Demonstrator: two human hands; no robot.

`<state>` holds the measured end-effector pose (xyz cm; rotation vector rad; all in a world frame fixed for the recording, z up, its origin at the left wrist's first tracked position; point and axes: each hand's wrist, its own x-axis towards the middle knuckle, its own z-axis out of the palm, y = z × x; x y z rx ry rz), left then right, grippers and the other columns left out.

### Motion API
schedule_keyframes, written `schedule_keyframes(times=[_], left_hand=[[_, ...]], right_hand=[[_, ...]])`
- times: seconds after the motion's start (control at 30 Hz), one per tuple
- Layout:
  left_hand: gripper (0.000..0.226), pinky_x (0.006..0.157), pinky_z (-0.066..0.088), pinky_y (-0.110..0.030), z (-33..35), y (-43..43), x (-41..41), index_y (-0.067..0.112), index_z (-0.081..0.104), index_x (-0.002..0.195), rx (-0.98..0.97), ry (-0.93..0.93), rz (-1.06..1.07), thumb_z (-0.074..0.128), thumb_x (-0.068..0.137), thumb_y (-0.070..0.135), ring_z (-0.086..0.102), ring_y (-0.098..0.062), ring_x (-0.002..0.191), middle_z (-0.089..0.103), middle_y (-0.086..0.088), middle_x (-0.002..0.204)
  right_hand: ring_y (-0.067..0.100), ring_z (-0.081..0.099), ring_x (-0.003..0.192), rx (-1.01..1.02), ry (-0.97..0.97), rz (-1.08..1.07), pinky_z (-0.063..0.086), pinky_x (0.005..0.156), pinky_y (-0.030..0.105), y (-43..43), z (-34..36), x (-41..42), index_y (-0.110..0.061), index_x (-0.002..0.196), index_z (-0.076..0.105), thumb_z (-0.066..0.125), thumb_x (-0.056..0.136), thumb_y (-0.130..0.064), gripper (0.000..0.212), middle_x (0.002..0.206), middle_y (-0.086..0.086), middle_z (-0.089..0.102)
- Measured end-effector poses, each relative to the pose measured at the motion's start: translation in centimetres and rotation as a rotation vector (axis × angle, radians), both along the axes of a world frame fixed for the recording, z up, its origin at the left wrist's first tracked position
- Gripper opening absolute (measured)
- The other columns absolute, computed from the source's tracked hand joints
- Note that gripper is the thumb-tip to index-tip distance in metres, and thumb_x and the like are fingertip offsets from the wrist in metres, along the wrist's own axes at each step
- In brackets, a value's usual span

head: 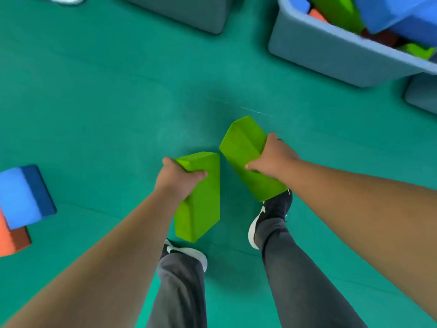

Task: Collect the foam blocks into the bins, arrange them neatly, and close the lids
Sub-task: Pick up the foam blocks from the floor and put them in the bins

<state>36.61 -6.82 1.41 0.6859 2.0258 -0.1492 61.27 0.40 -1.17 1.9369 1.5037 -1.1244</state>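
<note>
I stand on a teal floor with a green foam block in each hand. My left hand (176, 179) grips one green block (201, 204) by its upper end, thumb across its face. My right hand (272, 157) grips the other green block (246, 152) at its middle, tilted to the upper left. Both blocks are held above my feet. An open grey bin (331, 50) at the upper right holds several blue, green, red and orange blocks piled above its rim.
A blue block (23, 197) lies on an orange block (9, 242) on the floor at the left edge. A second grey bin (189, 13) stands at the top centre, and part of a third (423, 95) shows at the right edge.
</note>
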Motion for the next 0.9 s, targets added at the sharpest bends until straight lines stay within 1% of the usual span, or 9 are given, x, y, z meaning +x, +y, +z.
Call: schedule_keyframes(times=[0.1, 0.2, 0.27, 0.37, 0.47, 0.57, 0.7, 0.83, 0.9], left_hand=[[0.077, 0.079, 0.042, -0.034, 1.9, 5.3, 7.8, 0.015, 0.036, 0.113, 0.025, -0.042, -0.105, 0.089, 0.073, 0.055, 0.055, -0.027, 0.095, 0.051, -0.003, 0.105], [0.076, 0.075, 0.042, -0.031, 3.7, 10.6, 15.8, 0.014, 0.038, 0.114, 0.054, -0.095, -0.235, 0.09, 0.074, 0.052, 0.051, -0.015, 0.074, 0.052, 0.003, 0.092], [0.078, 0.076, 0.046, -0.033, 4.7, 13.7, 21.2, 0.014, 0.04, 0.116, 0.078, -0.135, -0.347, 0.09, 0.072, 0.053, 0.057, -0.02, 0.082, 0.056, 0.001, 0.097], [0.082, 0.084, 0.054, -0.038, 5.7, 17.3, 29.4, 0.015, 0.042, 0.117, 0.125, -0.179, -0.512, 0.093, 0.067, 0.055, 0.063, -0.027, 0.097, 0.062, -0.002, 0.108], [0.088, 0.087, 0.058, -0.04, 6.5, 19.4, 36.7, 0.017, 0.05, 0.114, 0.13, -0.234, -0.665, 0.095, 0.054, 0.063, 0.068, -0.021, 0.094, 0.068, 0.001, 0.105], [0.093, 0.083, 0.059, -0.038, 7.3, 20.1, 42.6, 0.023, 0.06, 0.11, 0.139, -0.199, -0.771, 0.087, 0.041, 0.079, 0.07, -0.019, 0.089, 0.072, 0.004, 0.101], [0.097, 0.085, 0.059, -0.04, 8.6, 19.8, 49.5, 0.021, 0.057, 0.115, 0.192, -0.203, -0.771, 0.085, 0.043, 0.08, 0.069, -0.023, 0.096, 0.068, 0.001, 0.111], [0.084, 0.079, 0.057, -0.035, 10.1, 22.1, 55.5, 0.024, 0.058, 0.115, 0.294, -0.291, -0.733, 0.091, 0.053, 0.07, 0.068, -0.013, 0.09, 0.07, 0.007, 0.106], [0.091, 0.083, 0.061, -0.039, 11.4, 24.4, 58.4, 0.026, 0.061, 0.114, 0.351, -0.343, -0.683, 0.091, 0.044, 0.076, 0.072, -0.015, 0.091, 0.073, 0.008, 0.105]], right_hand=[[0.038, 0.062, 0.118, 0.021, 0.007, -0.205, 0.053, 0.09, 0.044, 1.7, 1.8, 8.0, -0.012, 0.14, 0.036, 0.09, 0.064, -0.059, 0.104, 0.131, 0.013, 0.058], [0.037, 0.064, 0.113, 0.049, 0.012, -0.373, 0.054, 0.088, 0.043, 2.6, 3.8, 16.2, -0.011, 0.134, 0.038, 0.09, 0.064, -0.058, 0.099, 0.126, 0.013, 0.061], [0.036, 0.065, 0.111, 0.056, 0.014, -0.461, 0.055, 0.087, 0.044, 2.8, 5.1, 21.4, -0.012, 0.129, 0.038, 0.091, 0.063, -0.057, 0.096, 0.123, 0.012, 0.06], [0.034, 0.065, 0.108, 0.086, -0.002, -0.606, 0.05, 0.079, 0.038, 2.0, 6.7, 28.9, -0.015, 0.117, 0.036, 0.089, 0.064, -0.056, 0.085, 0.115, 0.01, 0.059], [0.036, 0.063, 0.113, 0.152, -0.053, -0.778, 0.051, 0.084, 0.04, -0.2, 8.3, 34.9, -0.015, 0.119, 0.038, 0.087, 0.067, -0.055, 0.082, 0.124, 0.011, 0.056], [0.038, 0.06, 0.117, 0.226, -0.111, -0.908, 0.052, 0.093, 0.044, -2.9, 9.9, 39.5, -0.013, 0.123, 0.038, 0.083, 0.069, -0.051, 0.08, 0.131, 0.014, 0.051], [0.038, 0.058, 0.118, 0.27, -0.131, -1.014, 0.051, 0.095, 0.045, -5.3, 11.5, 45.1, -0.011, 0.129, 0.039, 0.081, 0.072, -0.051, 0.081, 0.133, 0.015, 0.051], [0.035, 0.061, 0.116, 0.388, -0.152, -1.103, 0.052, 0.092, 0.045, -4.7, 13.6, 50.2, -0.013, 0.133, 0.044, 0.079, 0.073, -0.056, 0.082, 0.132, 0.013, 0.055], [0.033, 0.061, 0.114, 0.482, -0.152, -1.16, 0.052, 0.09, 0.045, -3.3, 15.0, 52.4, -0.013, 0.13, 0.046, 0.08, 0.073, -0.057, 0.08, 0.128, 0.011, 0.057]])
